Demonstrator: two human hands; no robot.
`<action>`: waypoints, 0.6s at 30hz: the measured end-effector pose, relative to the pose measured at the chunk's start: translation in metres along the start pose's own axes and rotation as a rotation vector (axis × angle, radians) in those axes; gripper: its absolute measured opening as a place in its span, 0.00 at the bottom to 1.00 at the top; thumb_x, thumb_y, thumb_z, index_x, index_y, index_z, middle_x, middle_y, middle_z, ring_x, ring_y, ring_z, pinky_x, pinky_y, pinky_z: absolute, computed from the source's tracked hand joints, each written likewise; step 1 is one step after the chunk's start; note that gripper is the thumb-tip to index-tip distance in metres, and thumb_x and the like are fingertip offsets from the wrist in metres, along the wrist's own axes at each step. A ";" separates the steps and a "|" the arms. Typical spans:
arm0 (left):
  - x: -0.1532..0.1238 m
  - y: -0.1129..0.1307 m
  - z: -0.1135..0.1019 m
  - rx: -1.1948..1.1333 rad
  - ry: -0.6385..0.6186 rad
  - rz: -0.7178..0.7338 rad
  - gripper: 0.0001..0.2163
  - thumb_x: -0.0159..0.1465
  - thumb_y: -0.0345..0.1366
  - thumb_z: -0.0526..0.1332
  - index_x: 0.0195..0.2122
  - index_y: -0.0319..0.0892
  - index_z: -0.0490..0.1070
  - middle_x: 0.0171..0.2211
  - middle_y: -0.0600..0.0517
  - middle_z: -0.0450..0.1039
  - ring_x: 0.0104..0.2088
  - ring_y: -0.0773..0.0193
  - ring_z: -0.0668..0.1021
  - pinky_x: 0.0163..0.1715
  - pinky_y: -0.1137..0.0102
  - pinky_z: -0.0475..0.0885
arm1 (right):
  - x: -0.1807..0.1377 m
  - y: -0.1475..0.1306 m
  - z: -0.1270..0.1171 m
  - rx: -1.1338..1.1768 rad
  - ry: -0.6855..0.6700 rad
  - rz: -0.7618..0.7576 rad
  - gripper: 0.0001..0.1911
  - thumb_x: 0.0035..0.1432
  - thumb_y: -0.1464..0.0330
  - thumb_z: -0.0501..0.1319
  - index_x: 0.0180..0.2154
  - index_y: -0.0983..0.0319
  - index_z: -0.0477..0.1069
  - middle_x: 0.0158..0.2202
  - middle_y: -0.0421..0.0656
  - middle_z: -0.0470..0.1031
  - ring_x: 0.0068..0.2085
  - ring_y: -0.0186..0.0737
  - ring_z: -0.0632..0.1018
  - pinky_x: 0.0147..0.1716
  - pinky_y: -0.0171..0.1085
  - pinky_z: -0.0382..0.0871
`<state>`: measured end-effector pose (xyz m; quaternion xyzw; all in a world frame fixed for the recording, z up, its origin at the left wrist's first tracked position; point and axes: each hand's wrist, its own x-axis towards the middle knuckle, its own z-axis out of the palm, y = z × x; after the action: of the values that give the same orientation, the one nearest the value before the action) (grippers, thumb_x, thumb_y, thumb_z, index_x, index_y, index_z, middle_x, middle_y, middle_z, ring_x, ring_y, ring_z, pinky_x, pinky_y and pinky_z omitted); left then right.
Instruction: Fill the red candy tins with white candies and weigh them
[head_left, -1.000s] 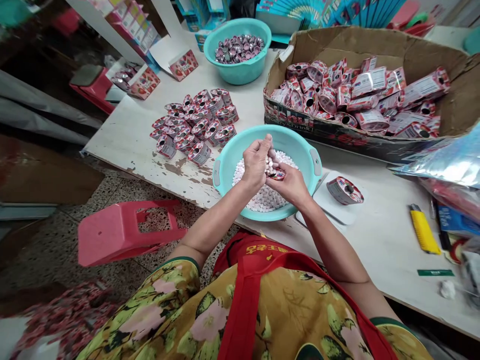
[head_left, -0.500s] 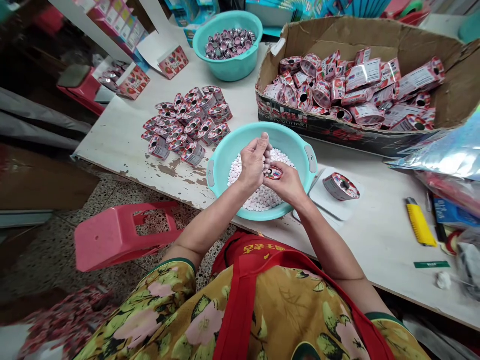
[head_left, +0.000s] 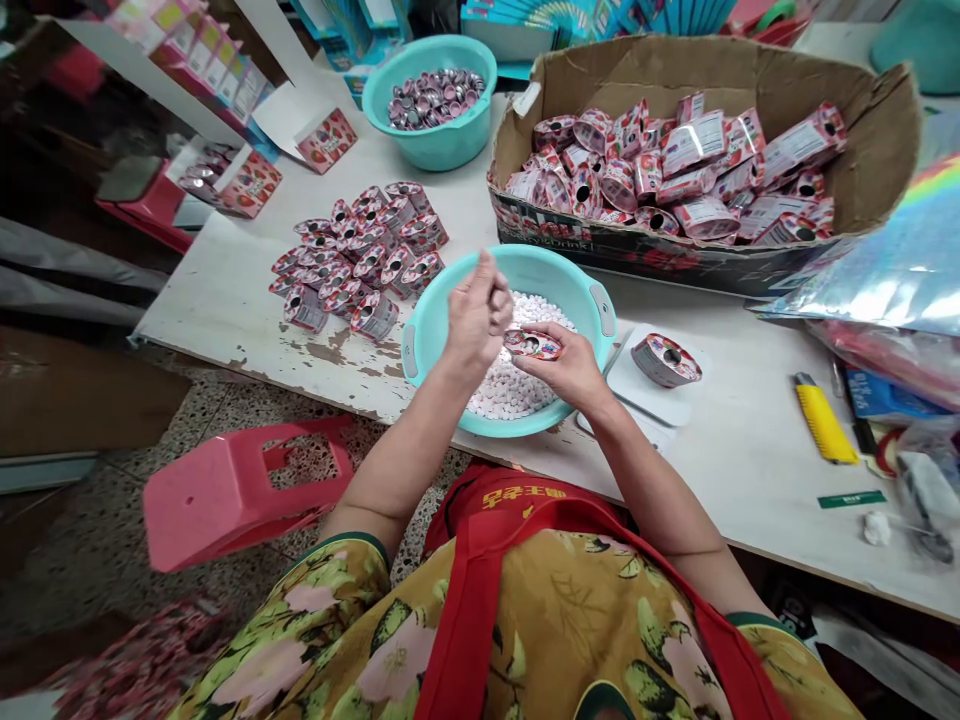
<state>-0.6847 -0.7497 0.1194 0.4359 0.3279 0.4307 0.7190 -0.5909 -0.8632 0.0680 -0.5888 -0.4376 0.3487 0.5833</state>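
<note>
My right hand (head_left: pixel 573 370) grips a small pink-and-red printed container (head_left: pixel 534 345) with a round hole in its top, where some white shows. It holds this over a turquoise basin (head_left: pixel 433 300) of small white tablets (head_left: pixel 510 394). Just left of the container is my left hand (head_left: pixel 475 312), its fingers curled closed and its thumb up; what is inside the fingers is hidden. A similar container (head_left: pixel 666 360) stands upright on a flat white scale (head_left: pixel 630 385) to the right of the basin.
Several containers (head_left: pixel 360 255) stand grouped at left. Behind are a basin of small caps (head_left: pixel 431 150) and a cardboard box (head_left: pixel 870 150) full of containers. A yellow cutter (head_left: pixel 825 420) lies at right, and a pink stool (head_left: pixel 202 500) is on the floor left.
My left hand has drawn a little away to the left from the container, uncovering more of its top. My right hand keeps its hold. The whole view has shifted slightly.
</note>
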 end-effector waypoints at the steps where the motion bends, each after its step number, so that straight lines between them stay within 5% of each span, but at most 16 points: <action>1: 0.004 0.002 -0.009 -0.015 0.016 -0.016 0.19 0.66 0.51 0.65 0.27 0.42 0.67 0.17 0.59 0.60 0.14 0.77 0.62 0.12 0.78 0.52 | -0.006 -0.005 -0.007 0.014 0.007 -0.003 0.25 0.45 0.61 0.72 0.46 0.62 0.78 0.44 0.44 0.82 0.44 0.44 0.81 0.50 0.45 0.75; 4: 0.013 -0.001 -0.038 0.029 0.037 -0.250 0.15 0.68 0.44 0.65 0.28 0.40 0.68 0.18 0.57 0.64 0.14 0.77 0.63 0.11 0.80 0.52 | -0.035 -0.020 -0.042 0.002 0.105 -0.040 0.25 0.46 0.59 0.73 0.47 0.59 0.78 0.44 0.43 0.82 0.44 0.43 0.81 0.50 0.44 0.76; 7: 0.010 -0.012 -0.064 0.125 -0.064 -0.527 0.13 0.69 0.38 0.63 0.28 0.38 0.67 0.17 0.58 0.62 0.12 0.79 0.60 0.10 0.83 0.48 | -0.073 -0.023 -0.095 -0.102 0.382 -0.109 0.26 0.47 0.59 0.74 0.49 0.57 0.78 0.47 0.43 0.81 0.46 0.44 0.81 0.51 0.46 0.76; 13: -0.005 -0.023 -0.075 0.242 -0.140 -0.555 0.06 0.61 0.31 0.68 0.33 0.36 0.71 0.23 0.53 0.70 0.15 0.77 0.66 0.11 0.84 0.54 | -0.135 0.039 -0.195 -0.243 1.012 -0.075 0.32 0.42 0.58 0.74 0.49 0.63 0.78 0.47 0.55 0.80 0.44 0.49 0.82 0.48 0.49 0.77; 18: -0.002 -0.028 -0.052 0.222 -0.191 -0.561 0.08 0.62 0.34 0.68 0.33 0.37 0.70 0.19 0.57 0.65 0.13 0.78 0.62 0.10 0.83 0.50 | -0.156 0.109 -0.210 -0.158 1.194 0.119 0.35 0.35 0.57 0.75 0.47 0.65 0.78 0.47 0.58 0.80 0.44 0.51 0.81 0.47 0.47 0.77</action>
<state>-0.7198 -0.7403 0.0730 0.4429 0.4113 0.1339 0.7853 -0.4442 -1.0804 -0.0399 -0.7477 -0.0253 -0.0433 0.6621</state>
